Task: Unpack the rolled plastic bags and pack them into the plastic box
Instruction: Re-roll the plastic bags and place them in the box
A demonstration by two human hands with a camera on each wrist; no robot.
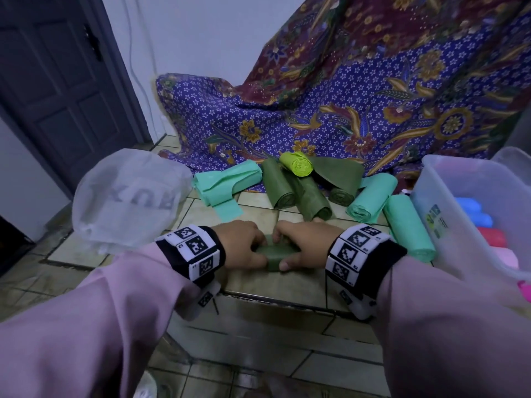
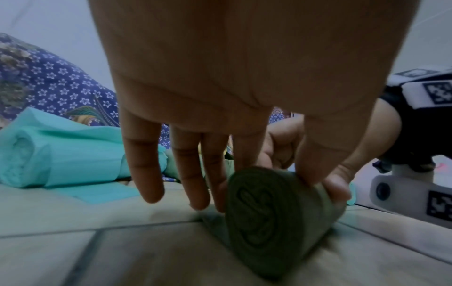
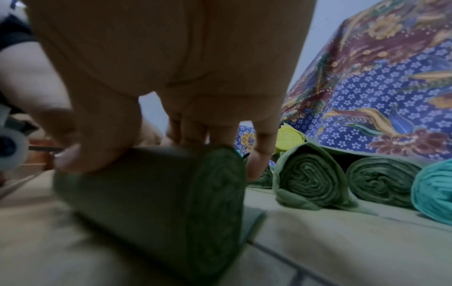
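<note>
A dark green roll of plastic bags (image 1: 273, 255) lies on the tiled floor at the centre. My left hand (image 1: 260, 251) grips its left end, thumb on the near side and fingers on the far side. My right hand (image 1: 283, 251) grips its right end the same way. The left wrist view shows the roll's spiral end (image 2: 269, 216); the right wrist view shows its side (image 3: 159, 193). Behind lie mint rolls (image 1: 227, 182) (image 1: 372, 196) (image 1: 408, 225), dark green rolls (image 1: 278, 185) (image 1: 314, 202) and a lime roll (image 1: 297, 165). The clear plastic box (image 1: 448, 196) stands at the right, holding blue, red and pink rolls.
A crumpled clear plastic bag (image 1: 129, 196) sits on the floor at the left. A patterned purple cloth (image 1: 344, 110) drapes down behind the rolls. A dark door (image 1: 57, 81) stands at the far left. A floor step runs just under my wrists.
</note>
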